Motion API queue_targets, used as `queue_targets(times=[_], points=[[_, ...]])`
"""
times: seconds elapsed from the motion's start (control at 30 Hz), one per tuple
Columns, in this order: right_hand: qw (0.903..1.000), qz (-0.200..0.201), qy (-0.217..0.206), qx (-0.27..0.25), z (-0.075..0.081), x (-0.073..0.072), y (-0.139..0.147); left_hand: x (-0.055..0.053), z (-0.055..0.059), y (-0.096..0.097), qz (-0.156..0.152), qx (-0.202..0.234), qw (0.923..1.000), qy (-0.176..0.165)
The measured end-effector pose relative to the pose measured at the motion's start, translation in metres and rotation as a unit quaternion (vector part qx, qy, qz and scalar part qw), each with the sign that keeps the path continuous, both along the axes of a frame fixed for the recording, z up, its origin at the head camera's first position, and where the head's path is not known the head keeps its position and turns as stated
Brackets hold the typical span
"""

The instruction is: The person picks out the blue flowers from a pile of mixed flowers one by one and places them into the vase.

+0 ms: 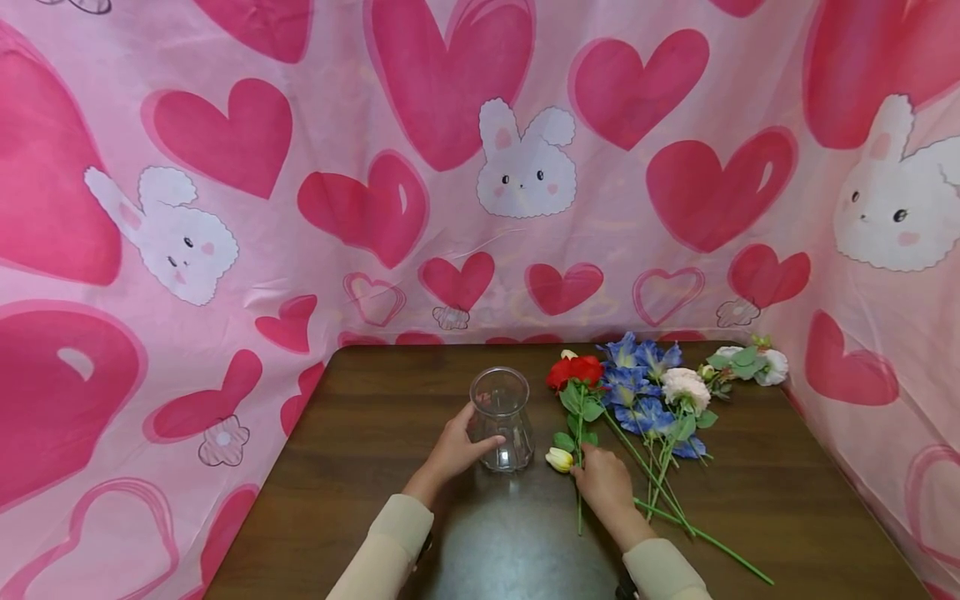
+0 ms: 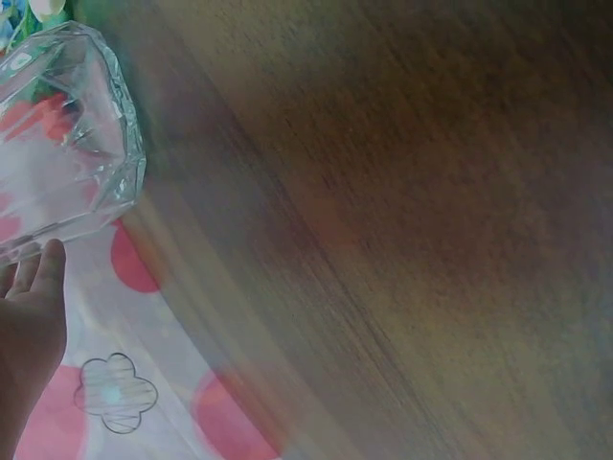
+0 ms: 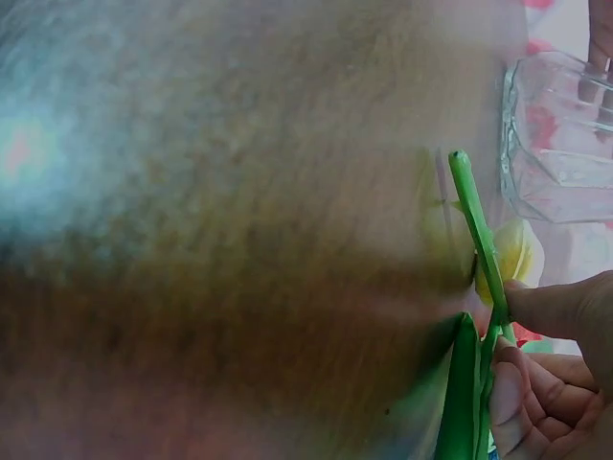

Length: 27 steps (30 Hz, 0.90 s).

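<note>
A clear glass vase (image 1: 510, 429) with a flared rim stands upright on the table. My left hand (image 1: 459, 450) holds it from the left, fingers along its far side and thumb across the front. Part of that hand (image 2: 29, 335) shows beside the glass in the left wrist view. To the right of the vase, my right hand (image 1: 604, 483) pinches the green stem (image 3: 486, 249) of a red flower (image 1: 576, 372) between thumb and fingers. A pale yellow tulip (image 1: 558, 459) lies just left of these fingers.
Blue flowers (image 1: 633, 387), a pale pink flower (image 1: 686, 389) and white flowers (image 1: 771, 367) lie at the right of the dark wooden table (image 1: 360, 500). Their stems (image 1: 705, 537) reach towards the front right. A pink heart-patterned cloth (image 1: 450, 225) hangs round the table's back and sides.
</note>
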State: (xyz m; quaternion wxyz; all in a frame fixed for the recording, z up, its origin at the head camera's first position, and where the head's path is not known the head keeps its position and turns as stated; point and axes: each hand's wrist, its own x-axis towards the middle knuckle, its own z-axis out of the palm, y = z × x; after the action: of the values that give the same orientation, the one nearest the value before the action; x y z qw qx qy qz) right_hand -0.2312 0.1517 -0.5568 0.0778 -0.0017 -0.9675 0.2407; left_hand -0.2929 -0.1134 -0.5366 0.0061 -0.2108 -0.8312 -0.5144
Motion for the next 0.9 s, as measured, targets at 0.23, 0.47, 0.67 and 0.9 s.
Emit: queue_targets(times=[0.23, 0.47, 0.67, 0.9], points=[[1.0, 0.004, -0.005, -0.005, 0.004, 0.001, 0.004, 0.001, 0.001, 0.001, 0.004, -0.011, 0.9999, -0.011], [0.9993, -0.012, 0.013, -0.034, 0.021, 0.007, 0.027, 0.0, 0.001, 0.001, 0.004, -0.012, 0.9997, -0.019], [0.998, -0.057, -0.001, -0.026, 0.036, 0.014, 0.067, 0.0, 0.001, 0.0, 0.006, -0.015, 0.9997, -0.019], [0.9931, -0.101, -0.053, -0.028, 0.037, 0.023, 0.101, 0.0, 0.002, -0.001, 0.003, -0.015, 0.9997, -0.018]])
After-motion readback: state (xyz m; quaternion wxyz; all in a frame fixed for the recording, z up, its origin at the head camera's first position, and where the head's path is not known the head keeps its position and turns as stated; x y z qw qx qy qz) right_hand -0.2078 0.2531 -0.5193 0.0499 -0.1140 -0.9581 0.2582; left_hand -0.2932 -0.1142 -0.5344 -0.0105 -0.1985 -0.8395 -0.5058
